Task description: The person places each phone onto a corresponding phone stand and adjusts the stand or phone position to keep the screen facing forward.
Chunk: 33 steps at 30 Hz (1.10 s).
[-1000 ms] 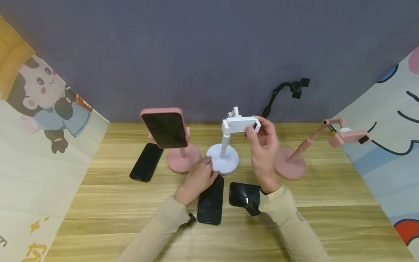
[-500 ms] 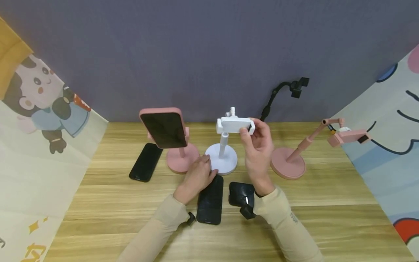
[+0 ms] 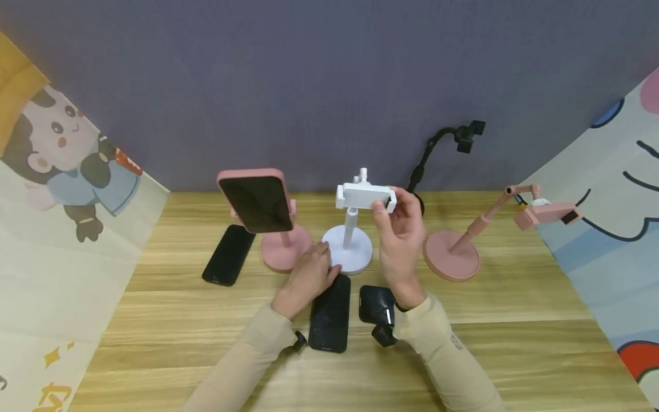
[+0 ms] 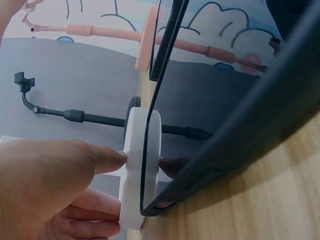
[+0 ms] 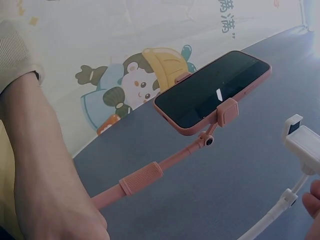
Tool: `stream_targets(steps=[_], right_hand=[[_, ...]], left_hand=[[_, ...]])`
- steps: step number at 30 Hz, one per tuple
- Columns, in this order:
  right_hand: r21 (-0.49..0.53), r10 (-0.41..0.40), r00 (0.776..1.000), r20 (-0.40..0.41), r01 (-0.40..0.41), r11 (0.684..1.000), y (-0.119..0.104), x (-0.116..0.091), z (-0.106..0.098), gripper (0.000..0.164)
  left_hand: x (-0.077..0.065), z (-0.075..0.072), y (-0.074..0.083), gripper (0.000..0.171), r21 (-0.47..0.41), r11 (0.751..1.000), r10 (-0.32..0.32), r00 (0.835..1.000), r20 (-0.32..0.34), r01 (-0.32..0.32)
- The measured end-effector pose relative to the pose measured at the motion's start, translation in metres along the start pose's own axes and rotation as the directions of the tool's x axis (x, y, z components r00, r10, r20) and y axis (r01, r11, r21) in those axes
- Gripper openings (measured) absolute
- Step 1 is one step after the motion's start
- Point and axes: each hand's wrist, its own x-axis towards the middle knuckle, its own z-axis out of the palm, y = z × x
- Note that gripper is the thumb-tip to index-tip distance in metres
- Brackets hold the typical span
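A white phone stand (image 3: 352,257) stands upright in the middle of the wooden table. My left hand (image 3: 308,274) grips the left rim of its round base; in the left wrist view the thumb and fingers (image 4: 95,212) press against the ridged edge. With my right hand (image 3: 404,240) I pinch the right end of the stand's clamp (image 3: 362,196), thumb in front and fingers behind. No phone sits in that clamp. Directly in front of the base lies a black phone (image 3: 330,315), partly beneath my left thumb.
To the left, a pink stand (image 3: 285,252) carries a pink-cased phone (image 3: 257,203), with a dark phone (image 3: 229,254) beside it. Another phone (image 3: 376,303) lies by my right wrist. A second pink stand (image 3: 453,256) is at right; a black gooseneck holder (image 3: 422,163) stands behind.
My right hand has shifted left, swinging the white clamp left so that it faces more squarely forward. The left hand stays on the base.
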Motion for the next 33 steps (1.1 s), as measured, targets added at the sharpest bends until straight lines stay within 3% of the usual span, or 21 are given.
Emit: stream_targets(steps=[10, 22, 28, 33], right_hand=[[0.003, -0.002, 1.000, -0.004, 0.002, 1.000, 0.001, 0.003, -0.001, 0.031], [-0.014, 0.055, 0.991, 0.119, -0.054, 0.998, 0.005, 0.002, -0.012, 0.042], [-0.074, 0.150, 0.971, 0.187, -0.138, 0.988, 0.015, -0.011, -0.014, 0.033], [-0.146, 0.216, 0.934, 0.286, -0.180, 0.973, 0.024, -0.022, -0.016, 0.031]], left_hand=[[0.000, 0.001, -0.002, 0.037, -0.031, 0.999, -0.013, 1.000, 0.013, 0.014], [-0.018, -0.001, -0.008, 0.032, -0.036, 0.998, 0.052, 0.998, 0.032, -0.051], [-0.032, -0.007, -0.006, 0.037, -0.085, 0.996, 0.033, 0.997, 0.072, -0.027], [-0.041, -0.013, -0.005, 0.043, -0.141, 0.990, 0.027, 0.997, 0.078, -0.016]])
